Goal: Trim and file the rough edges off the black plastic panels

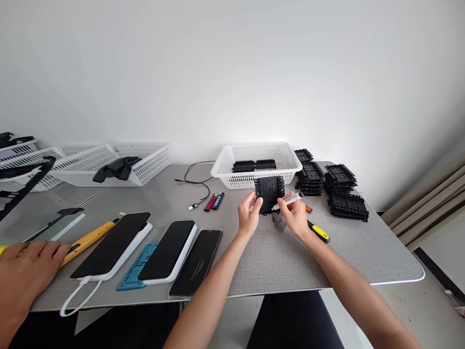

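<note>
One grey table (276,261), matt and finely textured with rounded corners, bears everything. Three white plastic lattice baskets stand along its back: a central basket (286,157) holding flat black pieces, a second basket (152,162) to the left, and a third basket (27,162) beyond, partly cut off. Three glossy dark slabs (169,249) lie side by side near the front edge. About four stacks of black ribbed pieces (347,206) sit right of the central basket. A co-worker's hand (25,264) lies flat at the far left. One black plastic part (269,194), squarish with notched edges, is held up just in front of the central basket: the left hand (249,213) pinches its left edge, and the right hand (296,215) is closed round one white marker (289,199) whose tip meets the part. One thin black cable (196,186) and two lighters (214,201), red and blue, lie left of the hands.
</note>
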`<move>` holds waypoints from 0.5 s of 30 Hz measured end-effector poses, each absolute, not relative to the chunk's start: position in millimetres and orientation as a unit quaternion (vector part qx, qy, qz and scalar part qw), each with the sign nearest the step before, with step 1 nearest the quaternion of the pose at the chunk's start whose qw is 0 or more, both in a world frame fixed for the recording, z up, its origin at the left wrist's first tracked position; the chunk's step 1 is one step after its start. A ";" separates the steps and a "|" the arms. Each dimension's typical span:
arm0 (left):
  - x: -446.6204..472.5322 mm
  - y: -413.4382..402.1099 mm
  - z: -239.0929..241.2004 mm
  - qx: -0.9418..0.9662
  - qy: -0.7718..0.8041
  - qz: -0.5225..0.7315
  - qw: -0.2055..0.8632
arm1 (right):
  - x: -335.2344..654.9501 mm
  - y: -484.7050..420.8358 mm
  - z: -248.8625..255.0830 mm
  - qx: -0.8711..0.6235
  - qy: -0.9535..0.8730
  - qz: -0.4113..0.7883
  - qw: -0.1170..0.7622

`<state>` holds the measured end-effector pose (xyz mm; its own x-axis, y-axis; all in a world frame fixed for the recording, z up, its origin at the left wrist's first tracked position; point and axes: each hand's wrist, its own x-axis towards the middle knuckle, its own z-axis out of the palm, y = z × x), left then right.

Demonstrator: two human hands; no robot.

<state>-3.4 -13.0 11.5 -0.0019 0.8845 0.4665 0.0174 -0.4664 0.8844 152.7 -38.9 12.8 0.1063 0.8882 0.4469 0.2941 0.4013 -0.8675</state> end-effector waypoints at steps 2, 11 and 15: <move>-3.1 -13.7 11.3 0.611 0.368 0.601 0.360 | 152.7 -39.5 13.1 -0.485 -0.619 0.257 0.562; -2.2 -15.5 11.9 0.609 0.362 0.599 0.374 | 154.3 -39.0 13.0 -0.496 -0.627 0.241 0.550; -2.3 -14.1 9.3 0.606 0.362 0.598 0.380 | 155.1 -38.6 13.7 -0.499 -0.628 0.237 0.548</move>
<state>-2.3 -14.1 9.3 0.0227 0.8929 0.4496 -0.0157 -0.4493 0.8932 155.1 -38.6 13.7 0.0987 0.8866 0.4519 0.3668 0.3897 -0.8447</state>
